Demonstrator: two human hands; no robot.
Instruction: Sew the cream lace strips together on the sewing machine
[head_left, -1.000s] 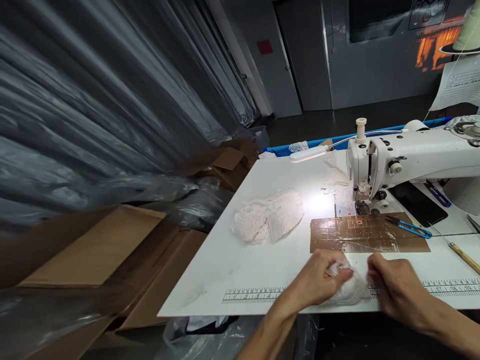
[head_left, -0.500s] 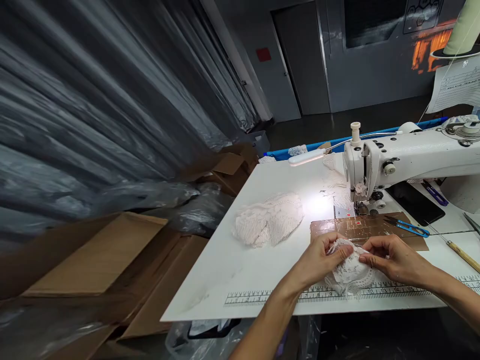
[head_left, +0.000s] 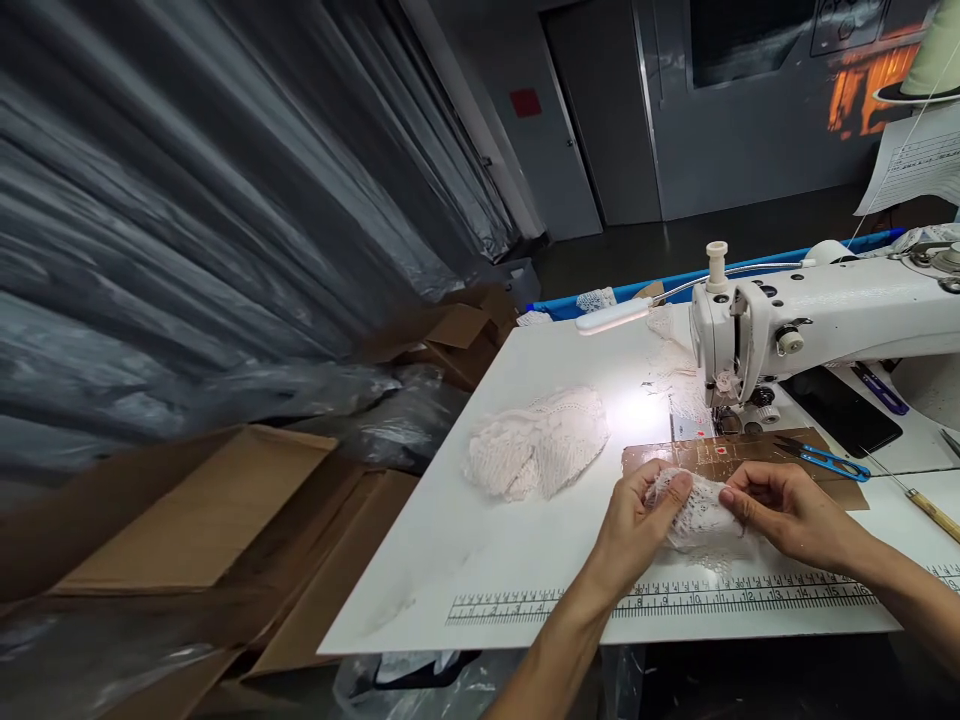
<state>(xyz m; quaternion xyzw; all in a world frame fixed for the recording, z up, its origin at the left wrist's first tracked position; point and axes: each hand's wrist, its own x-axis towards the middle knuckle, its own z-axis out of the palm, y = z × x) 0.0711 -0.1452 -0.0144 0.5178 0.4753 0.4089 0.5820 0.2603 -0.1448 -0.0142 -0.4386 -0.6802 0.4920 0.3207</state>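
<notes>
A piece of white lace fabric is stretched between both hands above the sewing table's front part. My left hand pinches its left end, thumb on top. The thumb and fingers of my right hand are closed on its right side. Just behind the hands lies a brown plate with blue thread snips on it. The white sewing machine stands beyond, its needle area lit by a lamp. To the left rests a pile of white lace pieces.
A printed ruler scale runs along the front edge of the white table. At right lie a black phone, purple snips and a wooden-handled awl. Cardboard boxes stand left of the table.
Both hands have lifted the lace slightly away from the front edge, and it is now spread flatter between them. More of the ruler shows beneath.
</notes>
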